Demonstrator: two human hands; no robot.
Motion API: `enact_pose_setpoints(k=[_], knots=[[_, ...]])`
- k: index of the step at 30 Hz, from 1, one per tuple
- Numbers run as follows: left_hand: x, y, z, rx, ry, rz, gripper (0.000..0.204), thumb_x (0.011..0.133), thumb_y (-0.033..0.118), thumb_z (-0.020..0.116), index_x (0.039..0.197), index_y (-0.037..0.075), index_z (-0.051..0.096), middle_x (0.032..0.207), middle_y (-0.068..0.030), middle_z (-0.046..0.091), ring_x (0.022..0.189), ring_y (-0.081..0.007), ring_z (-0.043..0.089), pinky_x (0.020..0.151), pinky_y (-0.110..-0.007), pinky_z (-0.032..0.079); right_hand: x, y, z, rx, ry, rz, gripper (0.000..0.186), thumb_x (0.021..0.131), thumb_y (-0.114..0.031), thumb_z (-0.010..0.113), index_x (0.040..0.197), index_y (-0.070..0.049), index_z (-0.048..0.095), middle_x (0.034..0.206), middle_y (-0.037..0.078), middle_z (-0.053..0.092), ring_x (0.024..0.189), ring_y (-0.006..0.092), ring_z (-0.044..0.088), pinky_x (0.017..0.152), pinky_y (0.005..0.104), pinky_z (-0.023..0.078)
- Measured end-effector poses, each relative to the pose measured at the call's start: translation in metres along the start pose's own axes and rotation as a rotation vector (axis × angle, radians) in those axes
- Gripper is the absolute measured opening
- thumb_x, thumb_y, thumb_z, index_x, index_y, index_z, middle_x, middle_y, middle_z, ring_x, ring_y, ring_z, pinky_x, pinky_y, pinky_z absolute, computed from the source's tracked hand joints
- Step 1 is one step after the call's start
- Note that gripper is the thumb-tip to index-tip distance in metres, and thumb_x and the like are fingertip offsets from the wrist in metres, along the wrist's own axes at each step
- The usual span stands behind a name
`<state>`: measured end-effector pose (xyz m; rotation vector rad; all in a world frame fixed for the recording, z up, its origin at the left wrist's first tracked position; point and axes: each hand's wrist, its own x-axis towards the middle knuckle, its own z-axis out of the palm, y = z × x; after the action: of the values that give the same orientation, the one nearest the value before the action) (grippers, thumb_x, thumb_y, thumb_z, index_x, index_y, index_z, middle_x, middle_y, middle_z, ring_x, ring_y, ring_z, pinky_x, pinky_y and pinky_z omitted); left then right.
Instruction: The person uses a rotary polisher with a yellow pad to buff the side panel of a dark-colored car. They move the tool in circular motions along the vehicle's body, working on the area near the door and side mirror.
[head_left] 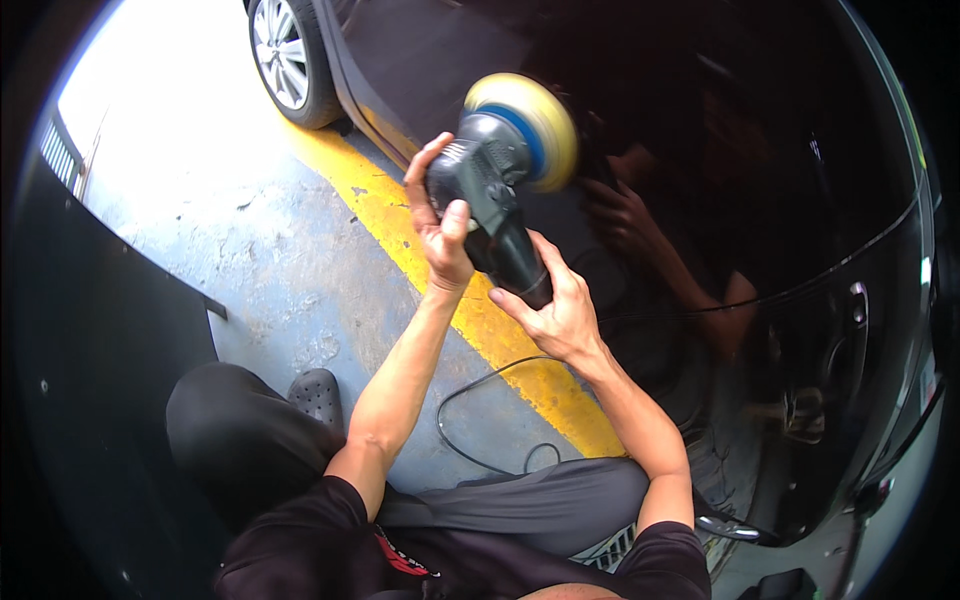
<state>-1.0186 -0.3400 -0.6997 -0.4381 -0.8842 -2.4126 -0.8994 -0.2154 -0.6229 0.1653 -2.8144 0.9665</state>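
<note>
A black car polisher [492,190] with a round yellow foam pad [550,125] and a blue backing plate is held tilted up against the glossy dark car door [680,110]. The pad's face is turned to the paint and looks blurred. My left hand [440,235] supports the machine near its head, fingers around the far side and thumb on the near side. Farther down, my right hand [565,310] is wrapped round the handle end. Both hands and the polisher are mirrored in the paint.
A black power cord [442,405] loops over the blue-grey floor [290,270] and a yellow painted stripe [400,240]. The car's wheel [290,60] is at upper left, its door handle [855,330] at right. A dark panel [100,330] stands on the left, near my clog [317,395].
</note>
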Motion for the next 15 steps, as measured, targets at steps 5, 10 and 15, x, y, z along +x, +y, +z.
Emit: enact_pose_setpoints(k=[5, 10, 15], knots=[[0.009, 0.006, 0.009, -0.057, 0.004, -0.027, 0.074, 0.088, 0.040, 0.067, 0.154, 0.011, 0.049, 0.157, -0.0133, 0.052, 0.134, -0.0265, 0.056, 0.117, -0.042, 0.046, 0.004, -0.008, -0.005, -0.010, 0.025, -0.036, 0.079, 0.088, -0.032, 0.091, 0.148, 0.002, 0.054, 0.125, 0.021, 0.076, 0.116, 0.0310, 0.077, 0.102, 0.0393, 0.058], [0.007, 0.020, 0.039, 0.098, -0.203, 0.259, 0.078, 0.083, 0.039, 0.070, 0.149, 0.001, 0.052, 0.152, -0.0233, 0.055, 0.147, -0.0403, 0.050, 0.127, -0.054, 0.035, -0.030, 0.015, -0.010, 0.059, 0.173, -0.157, 0.086, 0.086, -0.030, 0.090, 0.154, 0.000, 0.046, 0.129, 0.027, 0.073, 0.116, 0.0417, 0.076, 0.100, 0.0448, 0.061], [0.001, 0.073, 0.101, 0.060, -0.672, 0.408, 0.075, 0.070, 0.021, 0.085, 0.141, 0.007, 0.067, 0.148, -0.0170, 0.063, 0.149, -0.0419, 0.052, 0.127, -0.059, 0.037, -0.074, 0.051, -0.002, 0.310, 0.297, -0.207, 0.072, 0.095, -0.023, 0.080, 0.153, 0.003, 0.045, 0.138, 0.022, 0.067, 0.127, 0.0313, 0.069, 0.104, 0.0414, 0.057]])
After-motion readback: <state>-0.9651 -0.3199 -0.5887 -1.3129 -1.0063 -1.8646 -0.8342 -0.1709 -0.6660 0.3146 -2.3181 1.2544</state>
